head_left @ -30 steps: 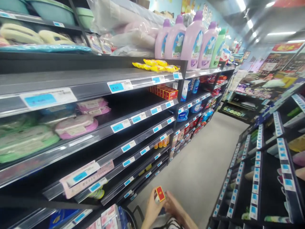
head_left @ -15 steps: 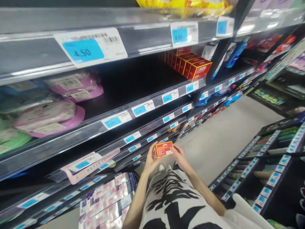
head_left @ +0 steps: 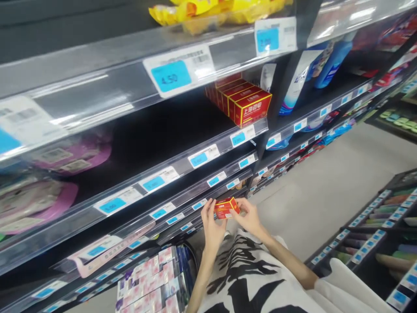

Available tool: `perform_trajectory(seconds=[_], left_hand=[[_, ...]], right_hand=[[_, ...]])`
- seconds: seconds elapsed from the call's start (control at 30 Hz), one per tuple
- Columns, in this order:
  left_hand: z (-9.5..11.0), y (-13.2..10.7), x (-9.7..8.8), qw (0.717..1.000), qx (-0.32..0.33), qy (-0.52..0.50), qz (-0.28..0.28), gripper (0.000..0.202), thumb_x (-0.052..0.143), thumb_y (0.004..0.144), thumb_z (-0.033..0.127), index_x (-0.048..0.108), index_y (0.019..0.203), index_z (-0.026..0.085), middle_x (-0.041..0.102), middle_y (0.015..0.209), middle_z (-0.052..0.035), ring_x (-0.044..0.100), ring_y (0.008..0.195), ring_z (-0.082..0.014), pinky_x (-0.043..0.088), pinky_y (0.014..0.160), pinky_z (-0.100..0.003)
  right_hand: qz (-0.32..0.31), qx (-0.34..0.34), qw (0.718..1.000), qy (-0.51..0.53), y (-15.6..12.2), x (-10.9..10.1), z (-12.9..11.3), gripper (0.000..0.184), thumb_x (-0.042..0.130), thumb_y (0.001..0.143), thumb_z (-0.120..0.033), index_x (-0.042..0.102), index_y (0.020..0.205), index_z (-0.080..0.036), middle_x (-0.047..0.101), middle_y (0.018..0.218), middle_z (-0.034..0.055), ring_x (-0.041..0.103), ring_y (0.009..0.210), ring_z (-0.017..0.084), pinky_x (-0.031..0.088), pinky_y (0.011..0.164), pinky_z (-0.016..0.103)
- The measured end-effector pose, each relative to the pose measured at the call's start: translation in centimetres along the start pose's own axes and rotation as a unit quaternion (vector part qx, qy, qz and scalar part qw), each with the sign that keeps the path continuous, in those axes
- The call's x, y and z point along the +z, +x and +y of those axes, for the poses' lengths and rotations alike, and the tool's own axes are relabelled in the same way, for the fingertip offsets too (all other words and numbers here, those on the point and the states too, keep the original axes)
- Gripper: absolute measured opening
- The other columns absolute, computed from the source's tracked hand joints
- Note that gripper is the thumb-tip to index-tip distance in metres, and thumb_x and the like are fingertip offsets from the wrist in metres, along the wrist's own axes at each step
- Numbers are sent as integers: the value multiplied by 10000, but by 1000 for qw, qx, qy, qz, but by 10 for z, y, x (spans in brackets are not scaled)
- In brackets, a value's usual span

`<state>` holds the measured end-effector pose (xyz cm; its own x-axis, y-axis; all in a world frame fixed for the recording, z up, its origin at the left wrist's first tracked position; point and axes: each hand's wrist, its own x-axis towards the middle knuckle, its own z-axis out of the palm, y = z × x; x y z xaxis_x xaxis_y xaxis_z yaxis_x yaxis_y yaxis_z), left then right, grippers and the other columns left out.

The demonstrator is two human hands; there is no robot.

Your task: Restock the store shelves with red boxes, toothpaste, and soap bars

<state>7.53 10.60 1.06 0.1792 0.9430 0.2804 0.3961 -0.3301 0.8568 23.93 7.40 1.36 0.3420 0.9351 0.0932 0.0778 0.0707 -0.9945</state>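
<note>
Between my two hands is a small red box with yellow edges (head_left: 224, 208), held out in front of my body. My left hand (head_left: 211, 221) grips its left end, and my right hand (head_left: 249, 216) has fingers and thumb closed on its right end. Up on the shelf, a row of similar red boxes (head_left: 249, 106) stands side by side near the upright post, apart from my hands.
Shelf edges with price tags (head_left: 156, 180) run along my left. Pink packaged items (head_left: 55, 198) lie on the left shelf, yellow packets (head_left: 208, 11) above. Stacked pink-and-white packs (head_left: 146, 284) stand low beside me. Grey aisle floor (head_left: 319, 174) and another rack (head_left: 361, 243) lie to the right.
The box has tilted in my hands, so its right end face now shows. My view has shifted right and closer to the shelf, and the red boxes there look larger.
</note>
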Motion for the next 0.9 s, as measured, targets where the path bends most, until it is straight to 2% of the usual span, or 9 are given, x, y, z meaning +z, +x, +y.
perform_trajectory(seconds=[0.1, 0.2, 0.33, 0.43, 0.5, 0.63, 0.73, 0.8, 0.9], left_hand=[[10, 5, 21, 997, 57, 43, 8, 500, 727, 878, 277, 587, 1357, 247, 591, 1359, -137, 542, 1313, -314, 419, 1162, -561], [20, 8, 36, 998, 31, -58, 10, 515, 809, 804, 293, 568, 1255, 227, 619, 1325, -130, 619, 1253, -294, 488, 1108, -532], [36, 2, 48, 966, -70, -247, -32, 603, 874, 743, 275, 528, 1237, 268, 637, 1363, -103, 596, 1343, -285, 447, 1173, -511], [46, -5, 57, 949, -100, -290, -69, 629, 889, 730, 271, 532, 1248, 281, 610, 1434, -106, 513, 1434, -290, 389, 1222, -513], [50, -9, 61, 946, -112, -292, -84, 648, 905, 710, 290, 543, 1247, 275, 574, 1483, -122, 487, 1453, -305, 409, 1207, -503], [55, -10, 59, 942, -148, -280, -111, 768, 930, 661, 411, 560, 1309, 227, 575, 1468, -167, 565, 1365, -335, 484, 1127, -463], [60, -5, 48, 942, -188, -252, -116, 597, 785, 820, 514, 597, 1291, 198, 661, 1357, -161, 649, 1243, -302, 523, 1064, -426], [66, 0, 41, 951, -193, -207, -121, 468, 694, 904, 504, 631, 1243, 188, 693, 1311, -154, 675, 1188, -279, 535, 1036, -402], [78, 8, 29, 966, -173, -132, -142, 427, 691, 907, 478, 660, 1210, 177, 723, 1258, -147, 703, 1111, -273, 556, 987, -383]], right_hand=[[-26, -68, 997, -36, 0, -17, -6, 237, 763, 831, -352, 722, 1006, -198, 713, 833, 21, 650, 706, 146, 550, 698, 271], [-79, -110, 991, -16, 7, -35, -7, 223, 651, 931, -409, 725, 942, -199, 706, 815, 37, 651, 720, 153, 544, 711, 280], [-45, -22, 999, 1, 21, -57, 2, 408, 552, 973, -571, 687, 895, -194, 665, 805, 33, 597, 683, 140, 494, 629, 254], [-160, 54, 984, 60, 24, -66, 9, 507, 503, 959, -673, 673, 879, -203, 645, 777, 23, 572, 656, 140, 478, 588, 250], [-198, 81, 971, 109, 20, -70, 11, 527, 521, 930, -715, 672, 864, -214, 639, 756, 18, 572, 653, 146, 486, 583, 254], [-130, 101, 977, 139, 11, -76, 13, 489, 586, 903, -693, 687, 961, -218, 675, 763, 20, 603, 652, 161, 506, 588, 267], [-90, 73, 988, 99, 11, -84, 17, 429, 629, 904, -603, 690, 1049, -205, 754, 907, 59, 682, 758, 190, 545, 676, 287], [-81, 35, 994, 66, 13, -88, 20, 386, 663, 889, -538, 698, 1070, -199, 776, 970, 75, 708, 831, 208, 557, 748, 300], [-92, -20, 994, 48, 14, -93, 23, 374, 695, 858, -514, 713, 1055, -196, 786, 946, 74, 708, 817, 210, 557, 758, 301]])
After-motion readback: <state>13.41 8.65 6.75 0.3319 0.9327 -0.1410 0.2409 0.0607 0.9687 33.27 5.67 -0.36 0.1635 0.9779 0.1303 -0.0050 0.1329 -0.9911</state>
